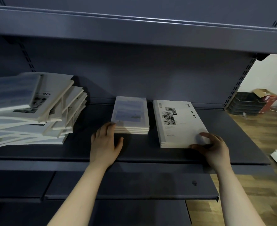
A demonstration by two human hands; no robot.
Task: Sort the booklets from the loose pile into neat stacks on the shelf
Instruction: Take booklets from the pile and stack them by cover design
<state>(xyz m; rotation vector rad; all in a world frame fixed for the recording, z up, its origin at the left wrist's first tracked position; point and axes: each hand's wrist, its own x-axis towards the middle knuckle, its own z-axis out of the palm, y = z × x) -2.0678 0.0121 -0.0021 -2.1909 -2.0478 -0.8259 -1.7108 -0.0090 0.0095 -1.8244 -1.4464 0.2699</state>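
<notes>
I see my left grip (104, 144) open, fingers straight, their tips touching the near left corner of the small stack (131, 115) in the middle of the shelf (240, 141). My right grip (211, 147) curls thumb and fingers round the near right corner of the large stack (178, 124) just beside it. The loose pile (31, 110) sits well apart at the left.

On the shelf (84, 150), the left hand (104, 144) touches the small stack (131, 113); the right hand (214, 149) grips the large stack (178, 126); the pile (31, 110) lies far left.
</notes>
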